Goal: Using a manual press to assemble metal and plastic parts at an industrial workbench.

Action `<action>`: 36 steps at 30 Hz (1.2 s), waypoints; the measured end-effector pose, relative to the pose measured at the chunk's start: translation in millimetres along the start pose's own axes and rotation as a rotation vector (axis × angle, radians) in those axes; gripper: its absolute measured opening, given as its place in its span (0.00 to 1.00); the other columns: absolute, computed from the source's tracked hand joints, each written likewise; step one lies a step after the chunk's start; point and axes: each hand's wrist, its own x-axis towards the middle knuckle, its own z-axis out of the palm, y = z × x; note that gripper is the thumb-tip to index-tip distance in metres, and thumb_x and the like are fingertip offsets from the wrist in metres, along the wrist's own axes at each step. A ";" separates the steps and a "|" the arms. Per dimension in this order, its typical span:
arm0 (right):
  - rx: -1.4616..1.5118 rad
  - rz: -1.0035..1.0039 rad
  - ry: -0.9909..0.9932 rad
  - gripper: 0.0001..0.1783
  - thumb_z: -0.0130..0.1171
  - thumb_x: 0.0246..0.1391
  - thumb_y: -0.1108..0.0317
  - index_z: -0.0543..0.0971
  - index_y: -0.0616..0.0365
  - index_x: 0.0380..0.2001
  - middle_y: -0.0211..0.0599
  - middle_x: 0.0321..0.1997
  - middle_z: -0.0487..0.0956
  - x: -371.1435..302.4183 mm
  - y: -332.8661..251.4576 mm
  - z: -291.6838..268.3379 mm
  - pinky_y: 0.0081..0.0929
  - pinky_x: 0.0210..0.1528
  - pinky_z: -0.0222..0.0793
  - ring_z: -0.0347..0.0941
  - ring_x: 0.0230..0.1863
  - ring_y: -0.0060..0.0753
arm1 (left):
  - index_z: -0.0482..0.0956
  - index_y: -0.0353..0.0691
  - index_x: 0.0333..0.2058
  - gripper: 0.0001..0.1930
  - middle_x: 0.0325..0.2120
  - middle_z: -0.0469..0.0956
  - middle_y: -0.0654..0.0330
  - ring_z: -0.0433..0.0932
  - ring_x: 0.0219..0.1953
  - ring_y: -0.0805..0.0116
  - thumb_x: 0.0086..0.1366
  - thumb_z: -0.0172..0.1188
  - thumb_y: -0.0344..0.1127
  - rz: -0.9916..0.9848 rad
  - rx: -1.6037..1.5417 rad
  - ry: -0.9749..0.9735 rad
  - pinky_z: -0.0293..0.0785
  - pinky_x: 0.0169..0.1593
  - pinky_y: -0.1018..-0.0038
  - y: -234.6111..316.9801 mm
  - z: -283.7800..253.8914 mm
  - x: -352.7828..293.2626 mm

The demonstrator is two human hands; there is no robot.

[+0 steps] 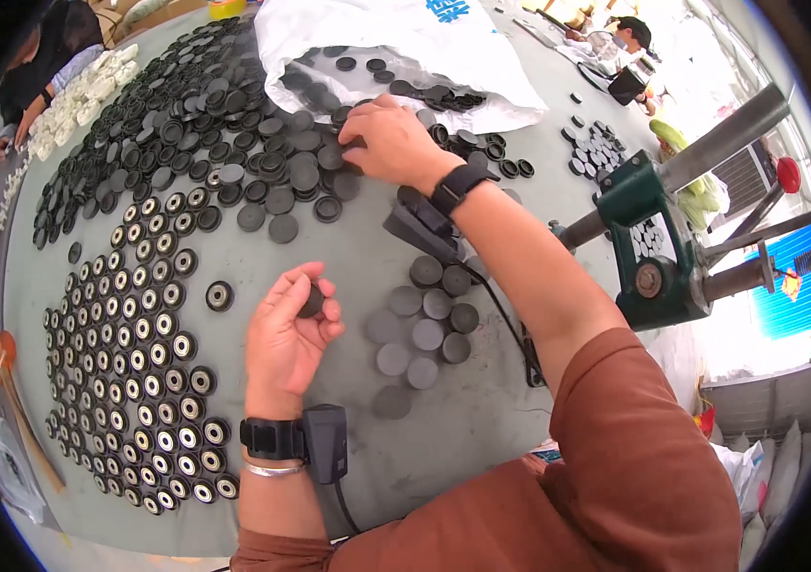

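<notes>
In my left hand (pixel 293 329), thumb and fingers are closed on a small dark round cap (pixel 311 301). My right hand (pixel 388 141) reaches to the edge of a heap of black round caps (pixel 186 124), its fingers bent down among them. What the right fingertips pinch, if anything, is hidden. A loose wheel with a metal bearing (pixel 219 296) lies left of my left hand. Beyond it spread rows of black wheels with shiny bearings (pixel 129 362). A cluster of grey discs (pixel 427 334) lies flat between my left hand and right forearm.
A white sack (pixel 405 38) spills caps at the far side. On the right stands a green metal press (pixel 648 257) with a lever. A wooden-handled hammer (pixel 19 400) lies at the left edge. White parts (pixel 81 100) are piled far left near another person (pixel 52 62). Someone else sits far right.
</notes>
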 end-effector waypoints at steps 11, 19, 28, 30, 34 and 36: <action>0.869 0.425 -0.380 0.17 0.61 0.45 0.70 0.74 0.63 0.40 0.32 0.32 0.75 3.8 -29.3 -23.1 0.18 0.35 0.69 0.72 0.32 0.22 | 0.68 0.36 0.43 0.11 0.33 0.71 0.60 0.73 0.31 0.70 0.65 0.47 0.36 0.041 -0.032 -0.028 0.75 0.34 0.74 -2.4 -4.6 0.0; 1.256 0.562 -0.400 0.09 0.60 0.46 0.74 0.75 0.62 0.33 0.32 0.28 0.76 -22.7 -58.5 -35.1 0.19 0.32 0.71 0.72 0.27 0.20 | 0.67 0.35 0.47 0.14 0.32 0.71 0.61 0.72 0.30 0.71 0.65 0.47 0.35 0.069 -0.031 0.032 0.74 0.35 0.73 -2.6 0.9 -0.3; 0.590 0.119 -0.125 0.11 0.58 0.43 0.71 0.79 0.57 0.34 0.38 0.29 0.79 -15.5 -84.8 -10.1 0.25 0.34 0.71 0.75 0.29 0.27 | 0.67 0.33 0.47 0.15 0.32 0.71 0.61 0.71 0.29 0.72 0.65 0.47 0.34 0.029 0.010 0.064 0.74 0.35 0.72 -2.0 -0.2 0.8; 0.421 -0.164 -0.120 0.12 0.58 0.42 0.70 0.79 0.57 0.34 0.40 0.28 0.79 -7.4 -94.1 -4.3 0.26 0.33 0.70 0.76 0.29 0.33 | 0.67 0.32 0.47 0.15 0.33 0.71 0.61 0.73 0.31 0.71 0.65 0.47 0.34 0.022 0.045 0.036 0.74 0.36 0.71 -3.7 -0.7 0.9; 0.395 -0.246 -0.127 0.12 0.55 0.43 0.69 0.79 0.57 0.33 0.43 0.28 0.78 9.1 -114.5 10.4 0.30 0.34 0.70 0.75 0.29 0.39 | 0.68 0.33 0.46 0.14 0.35 0.73 0.59 0.75 0.36 0.68 0.66 0.44 0.35 0.038 0.090 0.067 0.74 0.37 0.70 -5.8 3.6 1.1; 0.409 -0.286 -0.095 0.12 0.53 0.43 0.69 0.79 0.58 0.33 0.45 0.28 0.78 17.4 -122.3 19.2 0.32 0.34 0.70 0.75 0.30 0.42 | 0.69 0.34 0.45 0.15 0.37 0.74 0.57 0.75 0.39 0.66 0.67 0.39 0.37 0.068 0.084 0.054 0.74 0.39 0.68 -6.2 3.5 -0.7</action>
